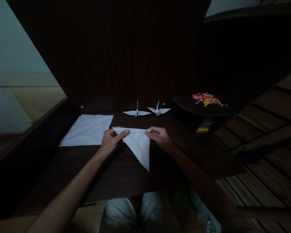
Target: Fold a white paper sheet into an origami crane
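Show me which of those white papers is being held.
The triangular folded paper, its far edge pinched by the left hand and right hand; the creased sheet lies on the table to its left, and two paper cranes sit beyond it.

A dark wooden desktop stretched beneath dim light, a creased white paper sheet lying flat on its left side. Near the back edge, a folded white paper crane rested with wings spread, just beside a second crane. At right, a small dark shelf with a curved front carried a loose scatter of tiny pink, yellow and orange pieces.
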A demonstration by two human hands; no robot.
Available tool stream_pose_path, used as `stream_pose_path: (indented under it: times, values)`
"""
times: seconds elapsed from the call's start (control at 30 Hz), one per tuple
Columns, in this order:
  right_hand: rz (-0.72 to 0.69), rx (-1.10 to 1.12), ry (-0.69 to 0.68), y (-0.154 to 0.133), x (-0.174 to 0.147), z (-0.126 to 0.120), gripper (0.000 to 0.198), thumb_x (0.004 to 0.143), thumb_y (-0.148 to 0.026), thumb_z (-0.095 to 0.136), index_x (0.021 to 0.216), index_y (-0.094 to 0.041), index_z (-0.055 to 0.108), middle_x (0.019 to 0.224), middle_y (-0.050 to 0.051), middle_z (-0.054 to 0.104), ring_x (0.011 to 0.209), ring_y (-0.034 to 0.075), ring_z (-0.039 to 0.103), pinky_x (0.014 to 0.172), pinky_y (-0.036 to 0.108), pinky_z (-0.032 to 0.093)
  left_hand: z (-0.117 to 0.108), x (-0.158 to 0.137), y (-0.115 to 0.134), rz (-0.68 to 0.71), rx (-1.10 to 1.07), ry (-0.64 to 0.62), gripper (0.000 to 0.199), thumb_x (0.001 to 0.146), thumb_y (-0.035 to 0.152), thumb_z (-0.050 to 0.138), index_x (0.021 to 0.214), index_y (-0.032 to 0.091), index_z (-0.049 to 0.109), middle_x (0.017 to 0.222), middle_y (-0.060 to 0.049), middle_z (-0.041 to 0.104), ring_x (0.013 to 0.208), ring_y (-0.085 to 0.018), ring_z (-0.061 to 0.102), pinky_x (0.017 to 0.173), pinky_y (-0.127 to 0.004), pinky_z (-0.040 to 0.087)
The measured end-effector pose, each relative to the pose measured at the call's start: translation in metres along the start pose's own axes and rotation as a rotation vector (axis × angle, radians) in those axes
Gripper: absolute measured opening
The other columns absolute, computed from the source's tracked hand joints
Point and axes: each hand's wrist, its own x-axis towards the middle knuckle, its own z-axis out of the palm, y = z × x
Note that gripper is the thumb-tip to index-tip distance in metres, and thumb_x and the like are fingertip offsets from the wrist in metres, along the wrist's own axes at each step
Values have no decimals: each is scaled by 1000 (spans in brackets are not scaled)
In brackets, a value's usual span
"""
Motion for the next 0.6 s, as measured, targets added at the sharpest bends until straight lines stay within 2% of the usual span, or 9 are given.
stream_pose_path:
  times: [0.17,0.3,0.43,0.6]
  values:
    - [108,59,-119,10,1,5,31,69,-44,73,74,-15,64,59,-1,63,46,11,55,43,23,43,0,2,-4,-1,12,2,31,63,40,80,70,12,69,68,-4,69,59,-15,60,57,-25,46]
    - [119,39,-116,13,-1,8,31,68,-43,74,70,-14,64,56,-1,62,42,9,53,41,21,41,2,2,-7,-16,-15,1,32,63,42,79,73,13,71,77,-6,72,68,-18,63,63,-27,48]
    - [106,61,-115,12,-2,8,30,68,-42,74,67,-13,64,53,0,62,41,10,53,40,21,40,4,1,-10,-60,-36,2,32,66,44,78,71,13,70,72,-5,71,65,-17,62,62,-26,46]
    - [178,82,-214,9,-4,8,32,67,-42,75,66,-12,64,53,1,63,41,10,54,40,21,41,5,0,-13,-77,-45,25,35,68,45,75,60,13,66,60,-2,64,55,-14,56,53,-24,41]
